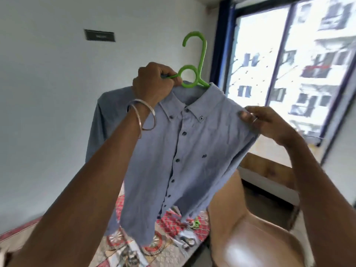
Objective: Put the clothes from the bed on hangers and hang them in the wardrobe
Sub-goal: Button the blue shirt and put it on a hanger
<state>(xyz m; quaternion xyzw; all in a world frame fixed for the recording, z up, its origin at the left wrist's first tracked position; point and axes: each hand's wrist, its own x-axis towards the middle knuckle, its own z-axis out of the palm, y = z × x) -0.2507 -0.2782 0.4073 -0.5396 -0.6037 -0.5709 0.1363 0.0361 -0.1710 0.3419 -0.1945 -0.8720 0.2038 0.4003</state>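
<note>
Shirt (185,151) on hanger (194,72), raised over bed (169,224). My left hand (154,83) grips hanger; right hand (262,122) pinches shoulder. Step: seating the shoulder. Next, I judge: carry to wardrobe, unseen.

Left hand (154,83) grips green hanger (194,60) (blue shirt (185,151) on it); right hand (265,122) pinches shoulder.

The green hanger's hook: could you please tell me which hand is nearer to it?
Left. The left hand grips the green hanger just below its hook; the right hand pinches the shirt shoulder, lower right.
</note>
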